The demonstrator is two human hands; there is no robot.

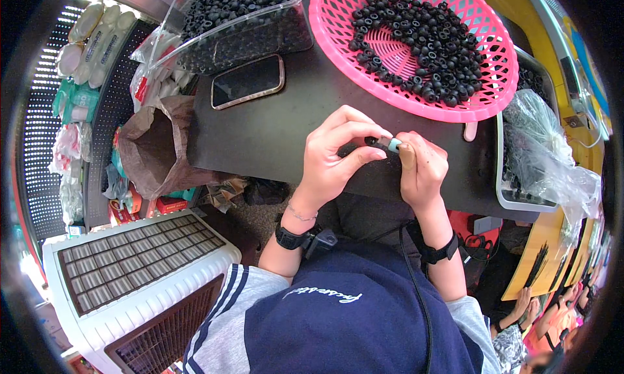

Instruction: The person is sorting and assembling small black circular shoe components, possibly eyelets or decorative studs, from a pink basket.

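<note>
Above the near part of the dark table [286,146], my two hands meet at the fingertips. My left hand [335,149] is closed, pinching a small round black part [372,141] between thumb and fingers. In my right hand [421,166], fingers curled, is a small tool [394,145] with a pale teal piece and a short shiny end pointing at the black part. The right thumb looks wrapped in something tan. Beyond the hands, a pink slotted basket [448,114] holds a spread of black ring-shaped parts [448,55].
A clear plastic bin [305,29] full of similar black parts stands at far left, near a phone [248,82]. A flat stick [470,131] lies under the basket's edge. Right: grey tray [530,205] and clear bag [546,140]. Left: brown sack [156,153], white air cooler [221,253].
</note>
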